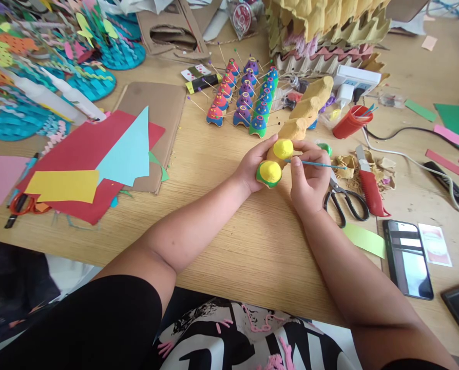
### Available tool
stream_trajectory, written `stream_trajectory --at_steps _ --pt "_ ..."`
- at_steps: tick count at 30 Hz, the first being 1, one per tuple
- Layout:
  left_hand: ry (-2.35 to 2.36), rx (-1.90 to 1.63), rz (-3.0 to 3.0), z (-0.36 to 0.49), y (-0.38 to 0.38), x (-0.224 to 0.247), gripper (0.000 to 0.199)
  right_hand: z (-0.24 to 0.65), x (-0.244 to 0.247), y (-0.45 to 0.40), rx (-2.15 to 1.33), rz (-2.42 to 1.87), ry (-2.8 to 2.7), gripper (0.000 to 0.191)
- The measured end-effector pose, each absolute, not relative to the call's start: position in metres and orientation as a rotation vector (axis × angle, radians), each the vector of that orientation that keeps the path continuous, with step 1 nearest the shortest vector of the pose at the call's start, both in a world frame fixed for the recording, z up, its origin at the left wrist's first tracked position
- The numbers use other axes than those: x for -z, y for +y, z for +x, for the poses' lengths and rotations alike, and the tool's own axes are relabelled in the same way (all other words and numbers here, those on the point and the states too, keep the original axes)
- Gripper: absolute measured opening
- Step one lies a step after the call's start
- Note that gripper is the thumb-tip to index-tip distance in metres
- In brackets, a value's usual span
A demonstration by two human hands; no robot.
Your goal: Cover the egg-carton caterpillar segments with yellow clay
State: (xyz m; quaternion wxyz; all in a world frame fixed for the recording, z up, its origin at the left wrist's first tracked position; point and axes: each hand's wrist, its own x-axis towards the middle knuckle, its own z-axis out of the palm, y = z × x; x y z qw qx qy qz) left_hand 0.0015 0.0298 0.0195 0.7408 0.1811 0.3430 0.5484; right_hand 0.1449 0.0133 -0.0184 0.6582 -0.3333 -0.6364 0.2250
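Note:
A short egg-carton strip (pixel 271 172) with yellow domes and a green lower edge at its near end is held above the table. My left hand (pixel 251 163) grips it from the left side. In my right hand (pixel 310 180) is a thin blue stick (pixel 318 164), pinched between thumb and fingers, its left end at the strip between the two yellow domes. The fingertips of my right hand reach behind the strip. Beyond my hands lies an unpainted tan carton strip (pixel 308 105). Painted strips with small pins, red (pixel 222 97), purple (pixel 245 100) and blue-green (pixel 263 105), stand behind.
Black-handled scissors (pixel 345 198), a red cutter (pixel 371 190) and a phone (pixel 408 259) lie at the right. A red cup (pixel 352 122) stands behind them. Coloured paper (pixel 125 151) covers cardboard at the left. Egg trays (pixel 322 25) are stacked at the back.

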Motion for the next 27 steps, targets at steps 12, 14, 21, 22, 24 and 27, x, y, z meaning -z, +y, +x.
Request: stream_trajectory --at_steps 12,14,21,22,24,27 --pt "0.701 -1.125 0.27 0.0 0.028 -0.024 0.042 0.144 0.017 0.014 -0.57 -0.784 -1.408 0.038" --pt "0.673 -1.101 0.209 -0.001 0.027 -0.027 0.039 0.143 0.017 0.013 -0.558 -0.783 -1.392 0.036" --pt "0.615 -1.049 0.173 -0.001 0.027 -0.028 0.036 0.143 0.02 0.014 -0.428 -0.74 -1.452 0.024" --pt "0.61 -1.046 0.176 -0.001 0.027 -0.027 0.038 0.144 0.021 0.015 -0.423 -0.741 -1.452 0.023" --pt "0.612 -1.044 0.181 -0.001 0.027 -0.025 0.04 0.144 0.022 0.016 -0.42 -0.745 -1.452 0.025" --pt "0.629 -1.051 0.18 0.0 0.027 -0.023 0.039 0.144 0.022 0.017 -0.436 -0.78 -1.439 0.032"
